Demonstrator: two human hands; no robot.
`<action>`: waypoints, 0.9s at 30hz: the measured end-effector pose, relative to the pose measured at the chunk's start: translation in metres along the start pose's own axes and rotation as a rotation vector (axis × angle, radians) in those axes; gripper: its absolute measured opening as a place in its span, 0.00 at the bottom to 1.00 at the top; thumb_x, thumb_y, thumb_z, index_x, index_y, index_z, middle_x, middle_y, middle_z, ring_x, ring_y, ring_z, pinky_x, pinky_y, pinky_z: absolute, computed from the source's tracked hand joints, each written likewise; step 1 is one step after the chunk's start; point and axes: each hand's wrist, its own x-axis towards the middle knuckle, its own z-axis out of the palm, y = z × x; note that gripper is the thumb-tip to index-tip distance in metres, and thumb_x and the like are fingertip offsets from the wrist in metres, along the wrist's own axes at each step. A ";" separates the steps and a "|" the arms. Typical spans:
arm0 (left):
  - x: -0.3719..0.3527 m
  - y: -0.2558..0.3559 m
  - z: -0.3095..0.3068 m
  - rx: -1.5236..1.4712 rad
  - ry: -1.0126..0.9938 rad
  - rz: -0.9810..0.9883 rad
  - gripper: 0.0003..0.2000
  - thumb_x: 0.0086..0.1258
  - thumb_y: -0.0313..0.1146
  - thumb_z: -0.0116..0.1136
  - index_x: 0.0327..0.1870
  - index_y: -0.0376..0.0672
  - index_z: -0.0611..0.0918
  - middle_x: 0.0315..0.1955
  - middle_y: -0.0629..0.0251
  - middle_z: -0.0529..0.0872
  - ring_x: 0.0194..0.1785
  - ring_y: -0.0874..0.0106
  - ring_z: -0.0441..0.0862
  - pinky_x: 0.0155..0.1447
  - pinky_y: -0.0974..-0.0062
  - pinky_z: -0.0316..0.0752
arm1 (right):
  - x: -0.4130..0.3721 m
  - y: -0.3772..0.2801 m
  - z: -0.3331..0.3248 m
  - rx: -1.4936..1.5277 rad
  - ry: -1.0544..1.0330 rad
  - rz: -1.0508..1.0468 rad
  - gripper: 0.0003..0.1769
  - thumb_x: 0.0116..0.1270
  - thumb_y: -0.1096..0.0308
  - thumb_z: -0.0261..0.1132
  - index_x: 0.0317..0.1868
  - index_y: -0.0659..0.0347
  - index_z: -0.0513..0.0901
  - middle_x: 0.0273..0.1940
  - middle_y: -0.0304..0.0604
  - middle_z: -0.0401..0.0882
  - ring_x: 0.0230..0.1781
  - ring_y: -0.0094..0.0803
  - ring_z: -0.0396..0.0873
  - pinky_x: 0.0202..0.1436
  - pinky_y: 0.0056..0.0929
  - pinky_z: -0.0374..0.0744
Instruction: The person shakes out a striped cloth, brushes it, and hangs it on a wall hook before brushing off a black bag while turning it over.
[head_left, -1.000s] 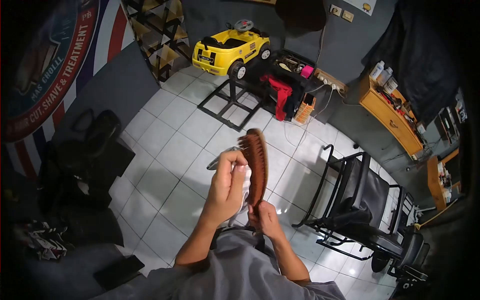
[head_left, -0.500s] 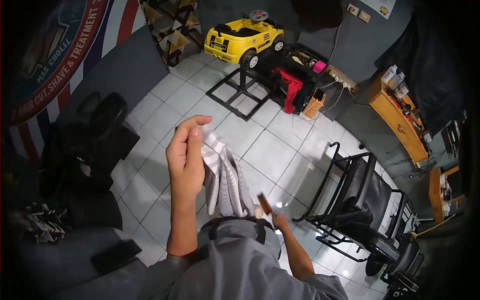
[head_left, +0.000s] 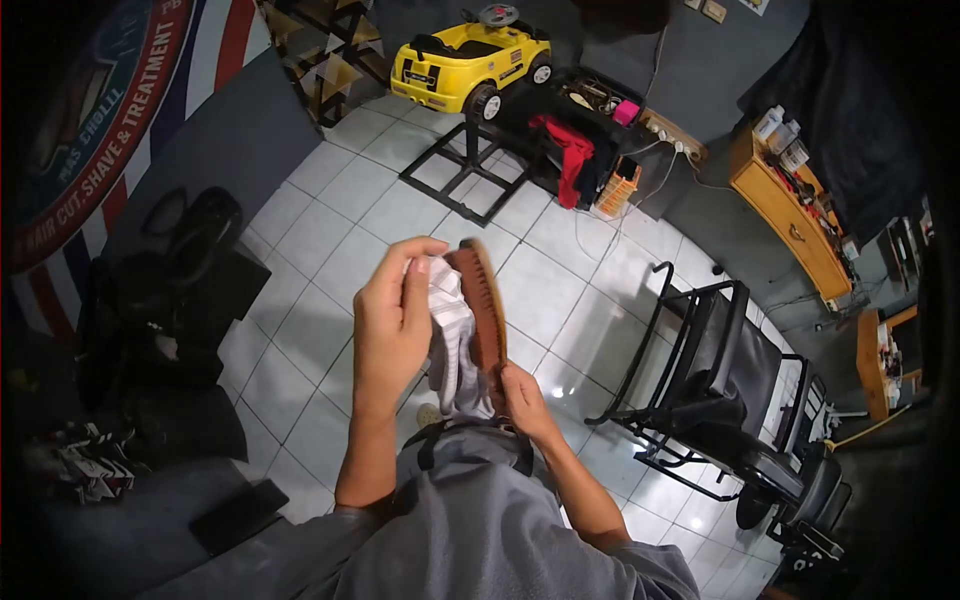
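My left hand (head_left: 398, 310) is closed on the top edge of a white and grey striped cloth (head_left: 452, 345), which hangs down in folds in front of me. My right hand (head_left: 522, 400) grips the lower end of a long brown brush (head_left: 484, 305). The brush stands nearly upright, its bristles facing left toward the cloth. Its upper end is close by my left fingertips, and it overlaps the cloth's right side in this view.
A black barber chair (head_left: 720, 390) stands on the tiled floor at the right. Behind it are wooden drawer units (head_left: 790, 225) with bottles on top. A yellow toy car (head_left: 470, 65) sits at the back near a black metal frame (head_left: 465, 175). Dark seating (head_left: 160, 430) lies at the left.
My right hand has come up and inward, bringing the brush from low on the right to the cloth. My left hand has shifted slightly right with the cloth.
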 end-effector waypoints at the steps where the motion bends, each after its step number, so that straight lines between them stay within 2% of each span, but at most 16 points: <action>1: -0.001 0.003 -0.003 -0.121 0.038 -0.029 0.08 0.76 0.27 0.46 0.47 0.35 0.77 0.28 0.75 0.76 0.29 0.89 0.66 0.31 0.88 0.61 | 0.003 0.023 -0.011 -0.073 0.044 0.071 0.23 0.77 0.51 0.46 0.34 0.62 0.74 0.23 0.33 0.66 0.22 0.19 0.63 0.26 0.20 0.66; 3: -0.001 0.008 -0.010 -0.152 0.071 -0.027 0.08 0.76 0.28 0.46 0.46 0.36 0.78 0.25 0.77 0.73 0.26 0.90 0.63 0.28 0.89 0.56 | 0.002 0.074 -0.037 -0.619 0.127 0.127 0.23 0.77 0.53 0.45 0.40 0.64 0.78 0.27 0.42 0.77 0.24 0.31 0.75 0.30 0.31 0.74; 5: -0.001 0.005 -0.012 -0.209 0.109 -0.034 0.08 0.75 0.29 0.47 0.47 0.36 0.78 0.23 0.81 0.69 0.23 0.92 0.58 0.25 0.89 0.50 | -0.007 0.183 -0.097 -1.101 0.035 0.323 0.24 0.75 0.53 0.44 0.48 0.63 0.79 0.38 0.54 0.83 0.36 0.47 0.82 0.40 0.44 0.78; 7: -0.003 0.004 -0.015 -0.246 0.133 -0.027 0.09 0.75 0.28 0.47 0.47 0.36 0.78 0.23 0.81 0.69 0.23 0.92 0.58 0.25 0.89 0.51 | -0.033 0.224 -0.125 -1.325 -0.184 0.502 0.26 0.73 0.51 0.43 0.49 0.63 0.80 0.44 0.59 0.81 0.45 0.56 0.80 0.47 0.52 0.77; 9: -0.005 0.004 -0.017 -0.287 0.134 -0.038 0.09 0.75 0.28 0.46 0.47 0.36 0.79 0.22 0.82 0.69 0.23 0.91 0.57 0.25 0.88 0.51 | -0.061 0.232 -0.140 -1.265 -0.036 0.789 0.28 0.72 0.48 0.44 0.48 0.62 0.81 0.45 0.61 0.80 0.46 0.55 0.80 0.50 0.52 0.77; 12: -0.008 0.004 -0.016 -0.271 0.073 -0.075 0.09 0.74 0.26 0.46 0.46 0.36 0.80 0.20 0.82 0.67 0.22 0.90 0.55 0.25 0.86 0.50 | -0.075 0.268 -0.163 -1.286 0.003 0.609 0.32 0.72 0.45 0.42 0.42 0.66 0.82 0.43 0.65 0.80 0.44 0.58 0.80 0.50 0.53 0.76; 13: -0.009 0.003 -0.014 -0.217 0.023 -0.085 0.09 0.74 0.26 0.46 0.47 0.37 0.80 0.20 0.82 0.67 0.22 0.90 0.56 0.24 0.86 0.50 | -0.072 0.286 -0.170 -1.157 0.240 0.598 0.39 0.70 0.40 0.41 0.36 0.71 0.82 0.38 0.68 0.79 0.42 0.60 0.80 0.48 0.53 0.76; 14: -0.010 0.001 -0.011 -0.166 -0.031 -0.096 0.09 0.74 0.26 0.47 0.47 0.37 0.81 0.19 0.82 0.67 0.22 0.90 0.56 0.24 0.86 0.51 | -0.064 0.267 -0.161 -1.091 0.370 0.545 0.41 0.69 0.37 0.42 0.33 0.73 0.81 0.34 0.68 0.79 0.40 0.61 0.80 0.46 0.53 0.75; 15: -0.011 -0.004 -0.007 -0.130 -0.081 -0.099 0.09 0.73 0.26 0.48 0.47 0.38 0.81 0.18 0.80 0.67 0.22 0.89 0.58 0.24 0.85 0.52 | -0.047 0.207 -0.130 -1.020 0.499 0.492 0.43 0.68 0.35 0.43 0.29 0.74 0.81 0.31 0.68 0.79 0.37 0.62 0.80 0.44 0.52 0.75; 16: -0.014 -0.003 -0.005 -0.100 -0.129 -0.114 0.09 0.73 0.26 0.48 0.47 0.38 0.81 0.19 0.80 0.67 0.22 0.89 0.57 0.25 0.86 0.52 | -0.035 0.135 -0.096 -0.908 0.569 0.393 0.40 0.66 0.34 0.50 0.30 0.72 0.79 0.27 0.65 0.79 0.31 0.60 0.80 0.38 0.48 0.75; 17: -0.017 0.000 -0.001 -0.069 -0.180 -0.127 0.10 0.74 0.27 0.47 0.47 0.37 0.81 0.20 0.81 0.67 0.23 0.90 0.57 0.25 0.87 0.51 | -0.025 0.097 -0.077 -0.837 0.606 0.324 0.34 0.64 0.40 0.59 0.34 0.71 0.78 0.27 0.61 0.79 0.31 0.52 0.81 0.37 0.43 0.76; 19: -0.020 -0.001 0.005 -0.026 -0.238 -0.129 0.10 0.74 0.27 0.48 0.47 0.38 0.81 0.18 0.82 0.66 0.22 0.90 0.56 0.24 0.86 0.51 | -0.013 0.034 -0.045 -0.755 0.597 0.019 0.29 0.59 0.49 0.69 0.43 0.70 0.76 0.33 0.54 0.80 0.35 0.41 0.81 0.39 0.37 0.76; 21: -0.022 -0.001 0.009 0.034 -0.275 -0.153 0.10 0.74 0.28 0.48 0.48 0.39 0.81 0.17 0.82 0.65 0.21 0.90 0.56 0.24 0.85 0.51 | 0.002 0.004 -0.023 -0.305 0.488 -0.336 0.32 0.52 0.55 0.76 0.49 0.68 0.74 0.40 0.47 0.79 0.39 0.33 0.77 0.42 0.34 0.74; 24: -0.026 -0.005 0.016 0.100 -0.306 -0.119 0.10 0.73 0.28 0.48 0.48 0.37 0.81 0.16 0.75 0.70 0.20 0.86 0.61 0.23 0.82 0.56 | 0.008 -0.052 0.020 -0.147 0.354 -0.559 0.35 0.48 0.58 0.79 0.51 0.67 0.73 0.38 0.39 0.75 0.36 0.29 0.72 0.40 0.29 0.72; 26: -0.029 -0.011 0.022 0.147 -0.304 -0.060 0.10 0.72 0.27 0.49 0.48 0.36 0.81 0.16 0.70 0.73 0.20 0.84 0.64 0.24 0.81 0.60 | 0.004 -0.064 0.030 -0.439 0.457 -0.464 0.34 0.45 0.60 0.80 0.49 0.66 0.73 0.32 0.35 0.70 0.32 0.24 0.68 0.35 0.24 0.70; 27: -0.030 -0.014 0.022 0.132 -0.321 -0.100 0.10 0.71 0.26 0.50 0.48 0.34 0.80 0.19 0.62 0.78 0.21 0.82 0.68 0.26 0.79 0.66 | 0.005 -0.070 0.037 -0.504 0.528 -0.412 0.27 0.49 0.65 0.77 0.45 0.65 0.73 0.27 0.33 0.64 0.28 0.21 0.63 0.30 0.21 0.67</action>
